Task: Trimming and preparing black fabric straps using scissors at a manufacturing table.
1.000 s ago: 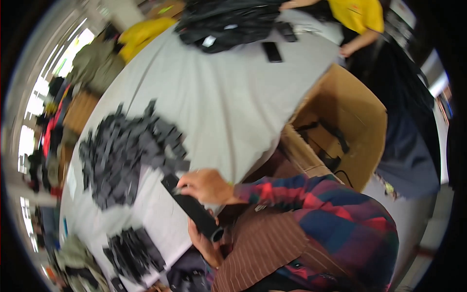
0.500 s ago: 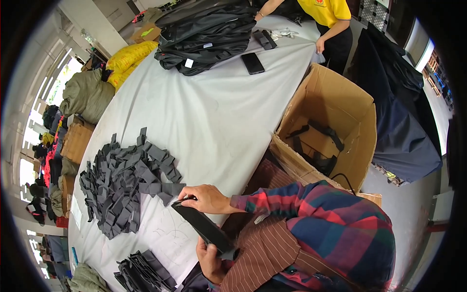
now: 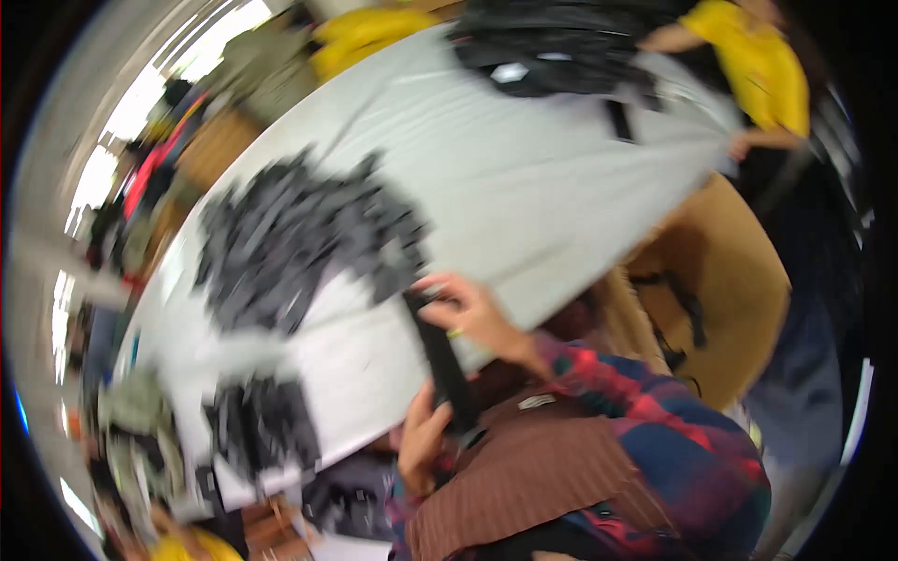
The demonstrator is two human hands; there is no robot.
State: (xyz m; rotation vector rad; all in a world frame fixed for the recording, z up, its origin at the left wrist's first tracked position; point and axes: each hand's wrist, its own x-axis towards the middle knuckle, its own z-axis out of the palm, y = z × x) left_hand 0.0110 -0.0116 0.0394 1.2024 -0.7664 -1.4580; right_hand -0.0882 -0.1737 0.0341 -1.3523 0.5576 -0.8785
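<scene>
A wide black fabric strip [image 3: 441, 360] is held lengthwise in front of me, its far end close to the table. My right hand [image 3: 477, 318] grips that far end between thumb and fingers. Lower down, my left hand [image 3: 426, 435] holds the strip near the end closest to my body. Just beyond my right hand spreads a heap of small dark grey fabric pieces [image 3: 281, 243] on the white-covered table [image 3: 486, 215]. A stack of dark strips [image 3: 259, 425] lies at the table's near left. Motion blur hides fine detail.
An open cardboard box [image 3: 748, 290] with dark straps inside stands to my right by the table edge. Black bags [image 3: 561, 47] are piled at the far end, beside a person in a yellow shirt [image 3: 762, 65]. Yellow sacks [image 3: 365, 42] lie beyond the far left edge.
My view has swung left and downward, so the table and heap sit higher and further right in the picture. Both hands still hold the strip, which now stands more upright.
</scene>
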